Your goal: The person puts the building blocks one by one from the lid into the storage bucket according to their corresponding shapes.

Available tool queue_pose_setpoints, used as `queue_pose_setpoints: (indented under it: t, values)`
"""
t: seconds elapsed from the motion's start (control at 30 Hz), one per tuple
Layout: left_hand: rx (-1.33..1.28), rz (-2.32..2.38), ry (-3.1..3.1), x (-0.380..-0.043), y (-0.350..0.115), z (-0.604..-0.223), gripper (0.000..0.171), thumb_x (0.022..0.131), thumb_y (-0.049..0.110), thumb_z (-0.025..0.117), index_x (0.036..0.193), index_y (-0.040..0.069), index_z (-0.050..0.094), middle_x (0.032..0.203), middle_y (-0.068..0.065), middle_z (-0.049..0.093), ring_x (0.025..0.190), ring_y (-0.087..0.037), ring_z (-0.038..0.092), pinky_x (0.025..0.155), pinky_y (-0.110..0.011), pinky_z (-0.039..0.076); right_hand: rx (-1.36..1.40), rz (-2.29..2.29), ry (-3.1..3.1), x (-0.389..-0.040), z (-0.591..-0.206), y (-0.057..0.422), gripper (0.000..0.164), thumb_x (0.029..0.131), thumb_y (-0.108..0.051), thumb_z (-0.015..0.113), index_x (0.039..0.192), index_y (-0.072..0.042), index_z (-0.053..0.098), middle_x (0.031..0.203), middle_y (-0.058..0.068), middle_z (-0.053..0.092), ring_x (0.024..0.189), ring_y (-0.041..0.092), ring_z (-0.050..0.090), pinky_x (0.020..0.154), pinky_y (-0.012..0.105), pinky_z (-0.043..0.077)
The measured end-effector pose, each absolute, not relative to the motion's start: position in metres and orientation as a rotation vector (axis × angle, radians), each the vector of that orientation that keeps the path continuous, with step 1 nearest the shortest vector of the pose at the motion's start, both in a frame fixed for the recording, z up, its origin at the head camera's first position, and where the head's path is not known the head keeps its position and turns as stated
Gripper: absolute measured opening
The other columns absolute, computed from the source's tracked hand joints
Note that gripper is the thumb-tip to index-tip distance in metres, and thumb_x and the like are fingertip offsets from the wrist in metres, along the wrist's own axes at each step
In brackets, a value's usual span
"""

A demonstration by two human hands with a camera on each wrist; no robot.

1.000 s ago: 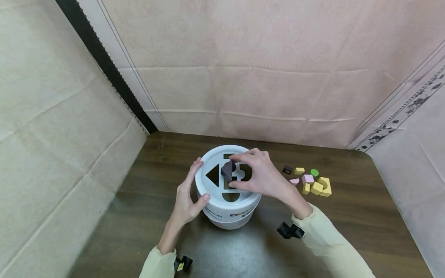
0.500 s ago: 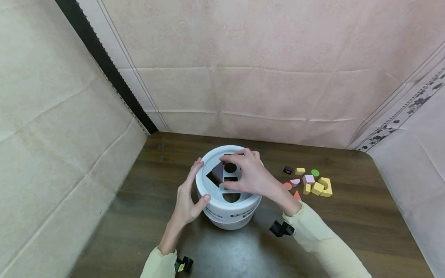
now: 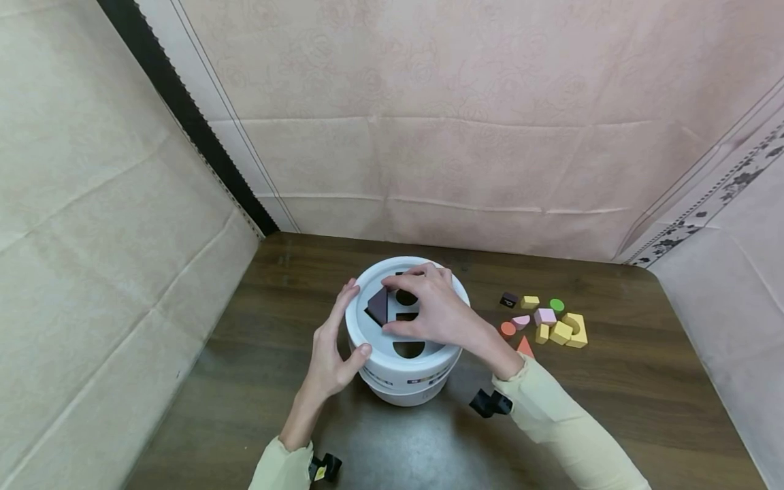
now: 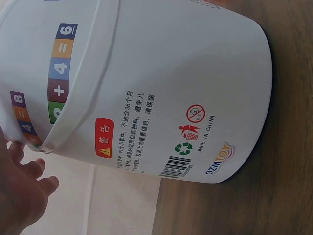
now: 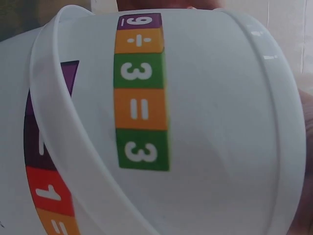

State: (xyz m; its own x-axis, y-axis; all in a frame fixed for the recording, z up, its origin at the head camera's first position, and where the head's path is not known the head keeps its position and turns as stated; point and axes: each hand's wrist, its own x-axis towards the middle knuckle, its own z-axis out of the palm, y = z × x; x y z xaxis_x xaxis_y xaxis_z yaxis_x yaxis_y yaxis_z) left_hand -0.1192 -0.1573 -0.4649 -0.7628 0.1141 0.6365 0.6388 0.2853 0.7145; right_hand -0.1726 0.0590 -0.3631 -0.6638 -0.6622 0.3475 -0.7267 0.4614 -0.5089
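Note:
A white shape-sorter bucket (image 3: 404, 371) stands on the wooden table, its round lid (image 3: 370, 275) cut with several shaped holes. My right hand (image 3: 431, 309) is over the lid and pinches a dark purple triangular block (image 3: 379, 306) between thumb and fingers. The block sits at the triangular hole on the lid's left side and covers most of it. My left hand (image 3: 331, 344) rests with spread, straight fingers along the bucket's left side, thumb near the front rim. In the left wrist view its fingertips (image 4: 46, 183) are beside the lid edge. Coloured sum stickers (image 5: 141, 103) mark the bucket's wall.
Right of the bucket lies a loose group of blocks: a black one (image 3: 508, 299), a green disc (image 3: 556, 305), a pink block (image 3: 545, 316), a yellow arch block (image 3: 575, 330), an orange disc (image 3: 508, 329) and an orange triangle (image 3: 525, 346). Cloth-covered walls (image 3: 429, 163) border the table.
My right hand has moved left across the lid with the purple triangular block, from the middle holes onto the triangular hole. My left hand has stayed in place.

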Motion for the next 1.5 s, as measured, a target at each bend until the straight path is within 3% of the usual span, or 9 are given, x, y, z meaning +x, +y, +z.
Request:
queue_pose_setpoints:
  t: [0.57,0.9,1.03,1.2,1.33,1.5]
  values:
    - [-0.677,-1.474,-2.059,-0.118,-0.157,-0.465,0.077,0.091,0.048,0.06,0.15,0.004,0.041,0.156,-0.013,0.039,0.143,-0.036,0.034,0.115,-0.045,0.026,1.201,1.025,-2.549,-0.171,-0.366,0.073,0.057,0.076,-0.031,0.088,0.125,-0.007,0.069,0.117,0.004,0.07,0.118,0.031,0.047,0.088,0.05,0.028]
    - [-0.674,-1.462,-2.037,-0.119,-0.155,-0.465,0.079,0.091,0.052,0.06,0.149,0.002,0.043,0.155,-0.014,0.04,0.143,-0.036,0.033,0.115,-0.043,0.025,0.991,1.146,-2.369,-0.174,-0.375,0.143,0.046,0.077,-0.008,0.084,0.12,-0.003,0.07,0.119,0.008,0.07,0.111,0.029,0.054,0.088,0.052,0.034]
    - [-0.675,-1.464,-2.03,-0.119,-0.155,-0.464,0.079,0.09,0.052,0.06,0.149,0.002,0.043,0.154,-0.015,0.041,0.143,-0.037,0.034,0.115,-0.042,0.026,0.891,1.161,-2.4,-0.173,-0.387,0.18,0.047,0.078,-0.001,0.082,0.123,-0.005,0.069,0.121,0.007,0.068,0.11,0.023,0.055,0.088,0.041,0.042]
    - [-0.673,-1.462,-2.025,-0.119,-0.156,-0.464,0.078,0.09,0.052,0.06,0.149,0.002,0.043,0.154,-0.015,0.041,0.143,-0.037,0.035,0.115,-0.042,0.026,0.835,1.15,-2.5,-0.167,-0.406,0.217,0.048,0.079,0.002,0.08,0.124,-0.008,0.067,0.12,0.006,0.067,0.094,0.013,0.056,0.069,0.021,0.048]
    - [-0.674,-1.464,-2.023,-0.12,-0.155,-0.463,0.079,0.09,0.053,0.06,0.149,0.002,0.043,0.154,-0.015,0.041,0.143,-0.037,0.035,0.115,-0.042,0.027,0.8,1.11,-2.568,-0.16,-0.421,0.24,0.049,0.079,0.005,0.079,0.125,-0.008,0.067,0.116,0.005,0.066,0.086,0.011,0.057,0.069,0.022,0.049]
    - [-0.685,-1.464,-2.019,-0.12,-0.154,-0.463,0.08,0.091,0.054,0.06,0.148,0.001,0.043,0.154,-0.016,0.041,0.143,-0.037,0.034,0.115,-0.042,0.026,0.711,1.079,-2.627,-0.153,-0.441,0.26,0.05,0.078,0.009,0.078,0.124,-0.007,0.067,0.109,0.002,0.067,0.091,0.01,0.06,0.075,0.021,0.048]
